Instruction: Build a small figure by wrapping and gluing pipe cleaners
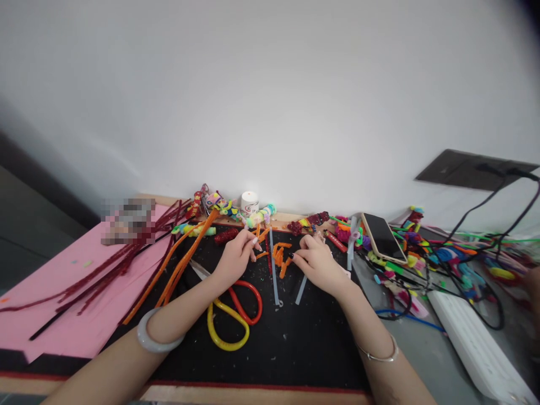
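Observation:
Short cut pieces of orange pipe cleaner (278, 256) lie in a loose pile on the black mat (295, 354), between my two hands. My left hand (236, 256) is closed at the pile's left side, fingertips pressed together; what they hold, if anything, is too small to make out. At the pile's right edge, the fingers of my right hand (316, 261) are curled, with their tips on a short orange piece (285, 266). A translucent glue stick (274, 270) lies between the hands, and a shorter stick (301, 289) below my right hand. Scissors (228, 323) with red and yellow handles rest under my left forearm.
Long orange (181, 270) and dark red pipe cleaners (122, 259) spread over a pink sheet (46, 304) at left. A white tub (250, 202) stands by the wall. At right are a phone (383, 239), a white power strip (476, 343), black cables (459, 219) and colourful scraps.

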`<move>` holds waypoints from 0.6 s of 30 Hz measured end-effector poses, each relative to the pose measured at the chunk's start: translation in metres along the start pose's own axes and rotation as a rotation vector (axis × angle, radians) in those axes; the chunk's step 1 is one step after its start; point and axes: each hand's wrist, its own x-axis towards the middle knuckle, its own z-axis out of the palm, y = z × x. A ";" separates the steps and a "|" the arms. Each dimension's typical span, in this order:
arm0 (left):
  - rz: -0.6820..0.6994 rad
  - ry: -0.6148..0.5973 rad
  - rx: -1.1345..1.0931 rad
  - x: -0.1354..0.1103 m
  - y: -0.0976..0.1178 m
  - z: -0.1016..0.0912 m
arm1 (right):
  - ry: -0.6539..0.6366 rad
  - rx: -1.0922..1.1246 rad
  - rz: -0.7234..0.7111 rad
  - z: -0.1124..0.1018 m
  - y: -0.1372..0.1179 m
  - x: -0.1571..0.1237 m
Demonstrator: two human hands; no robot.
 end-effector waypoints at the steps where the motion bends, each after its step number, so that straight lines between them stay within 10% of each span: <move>1: -0.002 -0.001 -0.003 0.000 0.000 0.000 | 0.017 0.026 -0.016 0.000 -0.002 0.001; 18: 0.095 -0.280 -0.070 -0.004 0.016 -0.002 | 0.327 0.481 0.008 0.027 -0.023 0.003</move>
